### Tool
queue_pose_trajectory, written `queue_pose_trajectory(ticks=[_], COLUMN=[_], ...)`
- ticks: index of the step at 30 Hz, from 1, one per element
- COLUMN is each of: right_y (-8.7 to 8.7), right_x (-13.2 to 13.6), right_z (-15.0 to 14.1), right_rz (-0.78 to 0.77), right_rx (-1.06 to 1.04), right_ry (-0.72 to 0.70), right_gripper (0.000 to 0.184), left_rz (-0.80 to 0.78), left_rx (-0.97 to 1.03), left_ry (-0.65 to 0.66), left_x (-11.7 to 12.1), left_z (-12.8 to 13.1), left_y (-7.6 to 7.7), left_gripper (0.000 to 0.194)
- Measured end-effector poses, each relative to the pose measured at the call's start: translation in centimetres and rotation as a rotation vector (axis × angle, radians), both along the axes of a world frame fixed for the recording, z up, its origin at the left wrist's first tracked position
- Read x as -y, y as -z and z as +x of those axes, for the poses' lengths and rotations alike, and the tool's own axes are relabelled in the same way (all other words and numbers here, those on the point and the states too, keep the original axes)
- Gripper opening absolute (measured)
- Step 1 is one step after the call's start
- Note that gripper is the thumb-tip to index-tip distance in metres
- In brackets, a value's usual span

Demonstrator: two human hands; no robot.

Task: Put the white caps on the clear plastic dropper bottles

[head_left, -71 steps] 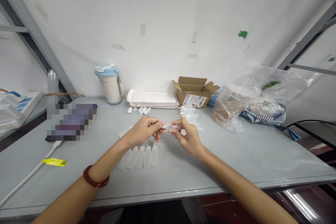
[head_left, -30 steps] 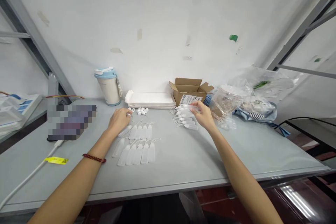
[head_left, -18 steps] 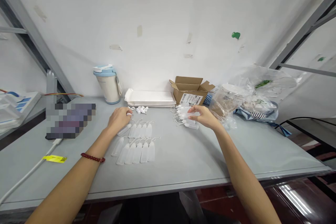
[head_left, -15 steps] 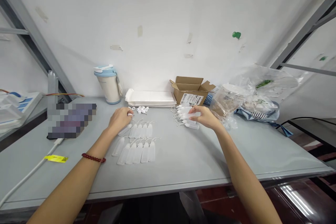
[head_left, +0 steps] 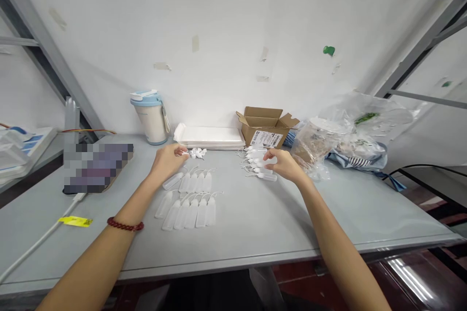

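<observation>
From where I'm standing, left hand (head_left: 167, 161) reaches the small white plastic pieces (head_left: 197, 153), can't tell if its grip is pinching one; slim translucent bottles with thin white tails (head_left: 201, 213) lie in two rows on the grey table (head_left: 248, 233), nearer the person. Further right, more translucent bottles (head_left: 269, 177) lie bunched before the open brown cardboard box (head_left: 264, 129), right hand (head_left: 285, 164) at them, can't see whether its grip has one.
</observation>
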State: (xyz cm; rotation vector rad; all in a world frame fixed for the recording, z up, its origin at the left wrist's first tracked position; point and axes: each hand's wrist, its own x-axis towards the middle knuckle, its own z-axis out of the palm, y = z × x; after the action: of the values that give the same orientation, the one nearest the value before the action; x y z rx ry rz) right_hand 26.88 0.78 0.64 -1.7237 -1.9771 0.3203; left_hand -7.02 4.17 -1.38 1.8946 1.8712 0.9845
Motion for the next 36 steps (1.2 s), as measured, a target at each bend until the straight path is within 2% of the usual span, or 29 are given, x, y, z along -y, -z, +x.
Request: queue_pose_trajectory(ticks=[4,7,12,14,16,20,29,36], right_y=[-0.1,-0.2,0.3,0.8,1.3,1.8,2.1,2.8], right_x=[0.4,1.7,4.8,5.6,6.0,6.1,6.1,5.5], right_z=[-1.0,-3.2,-7.5,-8.6,-9.3,-9.7,-9.9,-9.4], right_rz=[0.131,0.151,-0.192,-0.303,-0.347,-0.310,-0.116,0.192], right_rx=[-0.038,-0.144,-0.232,-0.227,-0.213,-0.159,-0.006,0.184], right_ry=[-0.070,-0.226,-0.681,-0.807,-0.881,-0.901,-0.936,-0.766], right_gripper=[0.003,0.005,0.009,0.019,0.029,0.035,0.022,0.025], left_rz=[-0.064,-0.151,-0.188,-0.194,-0.195,-0.230,-0.303,-0.316], left_rx=[0.401,0.542,0.664,0.685,0.697,0.728,0.738,0.780], left_ry=[0.103,0.202,0.312,0.346,0.376,0.396,0.440,0.441], left_x=[0.9,1.8,2.8,2.9,2.9,2.8,3.9,3.5], left_z=[1.0,1.8,3.1,3.3,3.4,3.5,4.4,4.5], left_y=[-0.9,-1.3,-1.8,-1.7,-1.5,-1.1,-2.0,-1.2], left_gripper=[0.045,0.046,0.044,0.042,0.039,0.033,0.025,0.029])
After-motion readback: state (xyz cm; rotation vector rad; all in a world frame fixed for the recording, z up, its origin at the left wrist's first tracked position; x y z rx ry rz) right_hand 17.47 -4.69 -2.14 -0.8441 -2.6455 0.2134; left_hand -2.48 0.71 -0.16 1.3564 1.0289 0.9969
